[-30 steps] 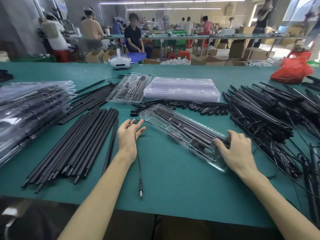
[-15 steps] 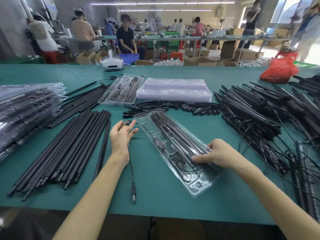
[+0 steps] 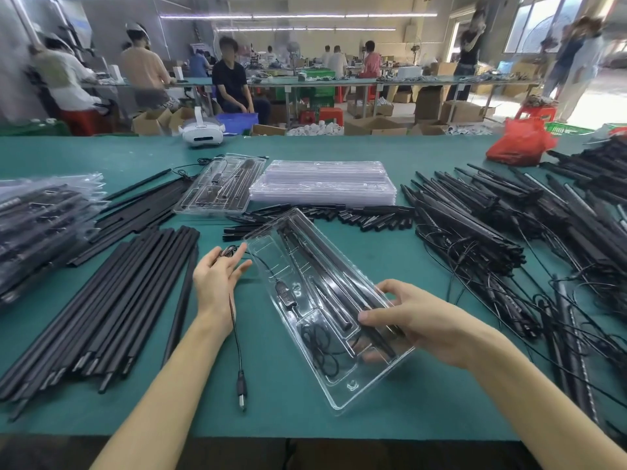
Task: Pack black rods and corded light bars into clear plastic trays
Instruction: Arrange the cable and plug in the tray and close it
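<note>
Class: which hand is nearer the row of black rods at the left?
Left. The left hand is just right of the rods; the right hand is farther right, gripping the tray.
</note>
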The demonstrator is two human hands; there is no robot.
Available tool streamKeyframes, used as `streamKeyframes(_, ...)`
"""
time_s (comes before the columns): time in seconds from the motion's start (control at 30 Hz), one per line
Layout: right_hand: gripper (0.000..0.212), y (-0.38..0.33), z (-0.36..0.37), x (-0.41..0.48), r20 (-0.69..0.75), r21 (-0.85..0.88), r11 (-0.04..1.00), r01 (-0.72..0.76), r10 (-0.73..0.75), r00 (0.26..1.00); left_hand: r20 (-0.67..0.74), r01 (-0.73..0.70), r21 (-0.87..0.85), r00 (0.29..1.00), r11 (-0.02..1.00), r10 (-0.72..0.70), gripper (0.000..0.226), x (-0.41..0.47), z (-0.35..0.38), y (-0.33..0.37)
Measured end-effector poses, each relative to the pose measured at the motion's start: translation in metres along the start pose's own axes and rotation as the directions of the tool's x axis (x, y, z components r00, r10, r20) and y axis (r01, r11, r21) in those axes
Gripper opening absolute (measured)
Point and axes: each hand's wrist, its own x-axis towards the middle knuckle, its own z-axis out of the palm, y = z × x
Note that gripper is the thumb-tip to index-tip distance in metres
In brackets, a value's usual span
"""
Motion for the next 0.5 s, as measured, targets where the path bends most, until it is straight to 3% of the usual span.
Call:
streamKeyframes(0.13,0.055,0.006,0.000,-0.004,0.063,-0.018,1.000,0.014,-0.013,0.998,0.005,0.012,-0.021,1.000,1.000,-0.012,0.056,0.001,-0.001,0.000)
streamKeyframes(0.3,0.039,0.009,0.005,-0.008,0.111,0.048,0.997,0.053,-0.058,0.992,-0.016,0.014,-0.023,1.000,1.000,-0.014,0.052,-0.004,0.002,0.003)
streamKeyframes(0.5,0.056,0.012,0.000,-0.024,0.337,0.135,0.991,-0.015,-0.032,0.941,-0.057,-0.017,-0.043,0.998,0.999,0.015,0.028,-0.004,0.005,0.004)
